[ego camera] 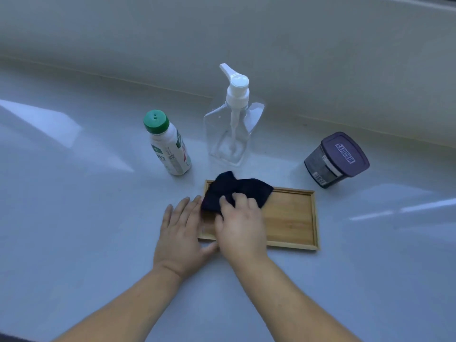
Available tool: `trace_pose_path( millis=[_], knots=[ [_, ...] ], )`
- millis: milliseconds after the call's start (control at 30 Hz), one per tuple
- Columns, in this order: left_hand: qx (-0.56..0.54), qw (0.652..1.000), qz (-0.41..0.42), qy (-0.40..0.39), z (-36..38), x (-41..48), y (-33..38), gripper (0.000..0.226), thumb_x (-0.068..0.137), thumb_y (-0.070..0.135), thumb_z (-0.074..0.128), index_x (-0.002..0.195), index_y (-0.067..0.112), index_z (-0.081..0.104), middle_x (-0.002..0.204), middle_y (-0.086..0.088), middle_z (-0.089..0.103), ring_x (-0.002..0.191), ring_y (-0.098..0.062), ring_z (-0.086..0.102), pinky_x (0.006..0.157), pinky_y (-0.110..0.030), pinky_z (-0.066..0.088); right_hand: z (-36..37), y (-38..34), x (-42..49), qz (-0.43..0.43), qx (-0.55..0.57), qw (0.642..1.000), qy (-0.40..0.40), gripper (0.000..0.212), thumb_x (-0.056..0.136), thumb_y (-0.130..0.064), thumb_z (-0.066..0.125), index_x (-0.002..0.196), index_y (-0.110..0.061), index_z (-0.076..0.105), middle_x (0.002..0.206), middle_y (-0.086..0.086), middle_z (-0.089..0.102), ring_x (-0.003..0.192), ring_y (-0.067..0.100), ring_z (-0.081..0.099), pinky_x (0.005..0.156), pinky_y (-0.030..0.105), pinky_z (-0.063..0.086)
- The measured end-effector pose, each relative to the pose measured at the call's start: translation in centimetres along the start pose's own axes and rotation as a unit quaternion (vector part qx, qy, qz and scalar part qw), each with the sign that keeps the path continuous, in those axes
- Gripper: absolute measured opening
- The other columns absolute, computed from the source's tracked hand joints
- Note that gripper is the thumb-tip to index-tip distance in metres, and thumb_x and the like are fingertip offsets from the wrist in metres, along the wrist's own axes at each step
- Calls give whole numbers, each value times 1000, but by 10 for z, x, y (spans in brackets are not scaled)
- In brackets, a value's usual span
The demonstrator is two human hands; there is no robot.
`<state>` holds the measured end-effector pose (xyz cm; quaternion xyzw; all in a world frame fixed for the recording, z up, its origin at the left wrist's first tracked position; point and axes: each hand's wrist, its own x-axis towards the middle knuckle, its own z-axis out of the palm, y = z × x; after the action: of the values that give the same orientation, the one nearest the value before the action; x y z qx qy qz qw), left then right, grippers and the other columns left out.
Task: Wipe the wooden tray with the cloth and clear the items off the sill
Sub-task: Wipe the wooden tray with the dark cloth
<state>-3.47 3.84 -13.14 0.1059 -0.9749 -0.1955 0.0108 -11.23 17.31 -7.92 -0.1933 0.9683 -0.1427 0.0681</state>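
A shallow rectangular wooden tray (291, 218) lies flat on the pale sill in front of me. A dark navy cloth (234, 191) is bunched over the tray's left half. My right hand (240, 225) presses down on the cloth, fingers curled into its near edge. My left hand (181, 230) rests flat on the sill against the tray's left rim, fingers spread, thumb at the tray's front corner. Behind the tray stand a white bottle with a green cap (167, 144), a clear pump dispenser (233, 122) and a dark tub with a purple lid (335, 159).
The glossy sill (74, 193) stretches wide to the left and right. A light wall or frame (271, 45) rises just behind the three containers. Bright reflections streak the surface at both sides.
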Motion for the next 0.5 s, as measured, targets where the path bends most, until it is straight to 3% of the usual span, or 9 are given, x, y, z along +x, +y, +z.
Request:
trace_pose_path(
  millis=[100,233,333,433,500],
  knots=[
    [-2,1000,-2,8,1,1,-2,87,80,64,50,144,4,53,153,-6,53,151,-23,31,125,-50,12,2,-13,1,-63,28,997,-30,44,86,-23,67,129,-13,71,127,14,67,102,35,61,87,47,55],
    [-9,1000,-9,27,2,1,2,105,73,82,57,150,10,48,155,-1,51,148,-24,37,125,-53,16,-21,52,-18,-81,-17,995,-46,46,86,-20,69,132,-18,71,136,9,67,107,32,62,88,44,57],
    [-10,1000,-20,16,1,2,2,109,73,87,53,152,13,45,157,2,48,151,-21,32,125,-54,15,-40,108,-26,33,-32,999,-12,42,86,-14,71,128,-13,74,126,11,68,102,35,61,84,44,56],
    [-8,1000,-16,11,0,2,2,108,74,88,52,151,12,46,157,2,48,151,-21,31,125,-55,15,-46,118,-18,163,-9,987,8,34,91,-16,65,123,-9,76,112,11,63,101,33,56,74,40,52],
    [-10,1000,-15,12,-1,2,3,108,74,87,54,151,12,46,157,1,48,151,-22,32,125,-55,16,-39,95,-6,172,10,985,12,28,93,-16,63,114,-4,76,107,13,59,98,34,54,69,39,50]
  ],
)
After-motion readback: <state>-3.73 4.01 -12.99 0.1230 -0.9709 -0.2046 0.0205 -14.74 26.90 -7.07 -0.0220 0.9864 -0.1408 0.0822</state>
